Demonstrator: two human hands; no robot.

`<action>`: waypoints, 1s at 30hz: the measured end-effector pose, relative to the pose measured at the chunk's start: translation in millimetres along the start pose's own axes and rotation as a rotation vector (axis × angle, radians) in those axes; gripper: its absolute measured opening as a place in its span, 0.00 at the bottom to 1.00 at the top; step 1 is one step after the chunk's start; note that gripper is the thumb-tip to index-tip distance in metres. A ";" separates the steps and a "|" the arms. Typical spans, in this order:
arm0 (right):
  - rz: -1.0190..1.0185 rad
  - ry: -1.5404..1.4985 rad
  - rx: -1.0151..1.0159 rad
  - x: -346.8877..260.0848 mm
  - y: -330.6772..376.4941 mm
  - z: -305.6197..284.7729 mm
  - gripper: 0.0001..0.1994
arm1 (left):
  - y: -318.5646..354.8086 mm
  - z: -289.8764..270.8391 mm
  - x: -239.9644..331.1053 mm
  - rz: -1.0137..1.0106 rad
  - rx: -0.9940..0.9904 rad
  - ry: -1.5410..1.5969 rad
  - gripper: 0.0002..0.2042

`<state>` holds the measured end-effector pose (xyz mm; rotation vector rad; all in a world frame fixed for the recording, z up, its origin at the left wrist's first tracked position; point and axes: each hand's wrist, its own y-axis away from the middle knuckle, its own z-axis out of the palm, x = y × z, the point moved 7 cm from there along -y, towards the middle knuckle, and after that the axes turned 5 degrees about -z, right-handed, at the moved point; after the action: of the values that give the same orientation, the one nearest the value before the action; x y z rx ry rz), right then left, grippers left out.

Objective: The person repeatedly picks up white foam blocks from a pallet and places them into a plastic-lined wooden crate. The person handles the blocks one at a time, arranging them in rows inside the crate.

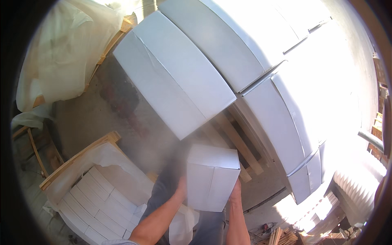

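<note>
A plain white box [209,185] is between my two hands, in front of my legs and tilted so that its top and one side show. My left hand [182,188] presses on its left side, and its fingertips are partly hidden. On the opposite side my right hand [235,192] grips the box, most of its fingers behind it. Just beyond the box stands a big white carton [175,77] with a seam along its top. Slats of a wooden pallet [222,130] show between this carton and the box.
More large white cartons [277,118] stand at the far side and right. A wooden crate [77,159] at lower left, lined with plastic, holds rows of small white boxes [96,204]. Plastic sheeting [69,49] covers a load at far left. Wood scraps [281,237] lie at lower right.
</note>
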<state>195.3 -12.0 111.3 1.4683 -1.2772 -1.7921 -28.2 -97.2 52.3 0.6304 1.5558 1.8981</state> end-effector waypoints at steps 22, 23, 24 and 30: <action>-0.425 0.898 -0.754 -101.3 317.9 173.9 0.23 | 376.0 -24.6 -32.7 0.334 -0.441 0.814 0.20; -0.430 0.912 -0.844 -100.7 331.5 176.6 0.23 | 385.5 -25.0 -40.8 0.363 -0.482 0.871 0.20; -0.425 0.971 -0.894 -100.0 343.4 175.4 0.23 | 395.1 -25.5 -50.6 0.395 -0.514 0.925 0.20; -0.491 1.279 -1.066 -60.7 395.1 182.1 0.24 | 432.3 -48.1 -109.8 0.563 -0.772 1.277 0.21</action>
<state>-28.5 -72.5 484.4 1.6763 0.6188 -0.9402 -48.3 -266.3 467.3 -0.7365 1.0073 3.3718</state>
